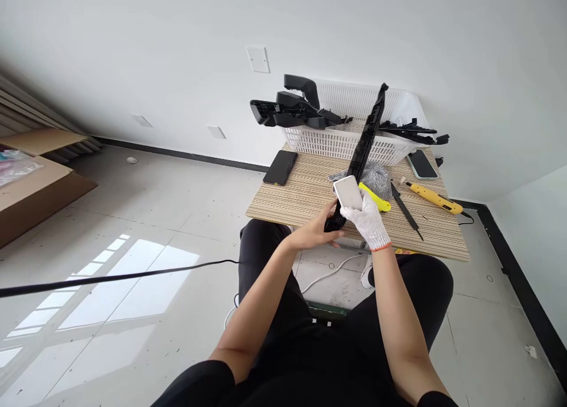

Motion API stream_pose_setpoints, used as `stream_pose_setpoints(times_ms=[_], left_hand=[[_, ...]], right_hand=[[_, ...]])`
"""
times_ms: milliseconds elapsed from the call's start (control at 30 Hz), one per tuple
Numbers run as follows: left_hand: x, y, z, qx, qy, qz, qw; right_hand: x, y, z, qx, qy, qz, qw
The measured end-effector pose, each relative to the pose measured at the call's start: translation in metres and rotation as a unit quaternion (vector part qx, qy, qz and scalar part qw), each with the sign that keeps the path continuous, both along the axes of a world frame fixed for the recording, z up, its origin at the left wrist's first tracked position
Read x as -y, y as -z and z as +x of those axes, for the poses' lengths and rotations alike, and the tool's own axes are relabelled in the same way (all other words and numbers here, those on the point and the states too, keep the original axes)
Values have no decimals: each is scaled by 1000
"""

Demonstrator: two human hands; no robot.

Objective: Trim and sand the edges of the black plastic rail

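A long black plastic trim piece (365, 138) slants up over the small table, its far end above the basket. Bare, my left hand (315, 227) is wrapped round its near end. In a white knit glove with an orange cuff edge, my right hand (367, 221) grips a flat, pale rectangular block (348, 192) against the strip; I cannot make out its exact kind. Just beyond the glove lie a yellow utility knife (375, 198) and a grey knit glove (375, 176). A slim black file-like tool (406, 212) rests to the right.
At the table's (305, 194) back stands a white plastic basket (343, 141) with black plastic parts (292, 106) overhanging its rim. A black phone (280, 167) lies left, another phone (422, 165) right, near a yellow corded tool (436, 198). A cardboard box (44, 188) sits on the floor at left.
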State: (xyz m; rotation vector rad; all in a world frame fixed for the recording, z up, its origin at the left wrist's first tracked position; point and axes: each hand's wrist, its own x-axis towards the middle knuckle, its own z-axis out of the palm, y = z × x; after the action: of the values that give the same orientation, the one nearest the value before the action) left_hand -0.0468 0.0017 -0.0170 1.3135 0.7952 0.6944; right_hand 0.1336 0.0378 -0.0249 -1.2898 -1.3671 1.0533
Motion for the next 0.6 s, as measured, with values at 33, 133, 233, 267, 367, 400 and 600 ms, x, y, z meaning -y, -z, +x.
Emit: stream_pose_setpoints(times_ms=[33, 133, 233, 267, 367, 400, 600], left_hand=[[1, -2, 2, -4, -15, -12, 1000], [-2, -5, 8, 14, -85, -39, 996], [-11, -3, 12, 29, -134, -43, 990], [-14, -2, 13, 31, -141, -38, 989], [-22, 0, 13, 39, -137, -14, 990], [-24, 1, 13, 47, -127, -10, 991], [-29, 11, 8, 95, -55, -13, 994]], right_hand=[[-1, 2, -1, -29, -2, -6, 1000], [3, 4, 4, -129, -3, -28, 991], [17, -3, 18, -162, -7, -38, 986], [22, -6, 23, -158, -6, -46, 986], [35, -13, 38, -151, 15, -84, 985], [36, -14, 41, -155, 26, -95, 983], [36, -9, 49, -157, 58, -120, 978]])
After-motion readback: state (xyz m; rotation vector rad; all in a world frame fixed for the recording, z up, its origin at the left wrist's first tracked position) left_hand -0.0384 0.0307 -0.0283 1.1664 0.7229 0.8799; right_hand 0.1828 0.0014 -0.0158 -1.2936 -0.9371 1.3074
